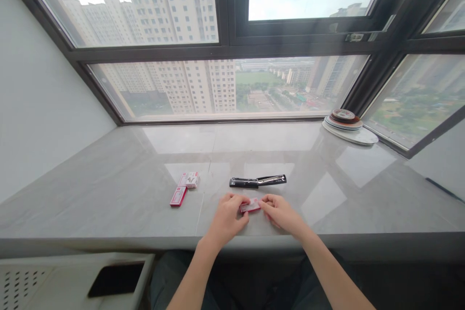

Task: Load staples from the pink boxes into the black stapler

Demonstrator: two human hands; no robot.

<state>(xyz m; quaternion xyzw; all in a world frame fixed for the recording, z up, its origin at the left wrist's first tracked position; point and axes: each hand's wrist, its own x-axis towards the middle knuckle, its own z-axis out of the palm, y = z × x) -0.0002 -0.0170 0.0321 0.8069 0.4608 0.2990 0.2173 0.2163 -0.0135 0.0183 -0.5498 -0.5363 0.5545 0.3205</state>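
Observation:
A small red-and-white staple box (251, 205) is between my two hands, just above or on the grey marble-look ledge. My left hand (228, 215) has its fingers and thumb closed on the box's left end. At its right end, the fingertips of my right hand (282, 213) pinch the edge. Just beyond my hands lies a black stapler (244, 182), folded open with its metal part showing on the right half. To the left, a red-and-white box (178, 196) rests beside a whiter small box (192, 180), the two touching.
At the back right corner, a stack of round plates or lids (350, 134) stands by the window frame. A thin dark strip (445, 190) lies at the right wall. Below the ledge, left, is a white perforated surface (65, 281) with a dark rectangular object (116, 279).

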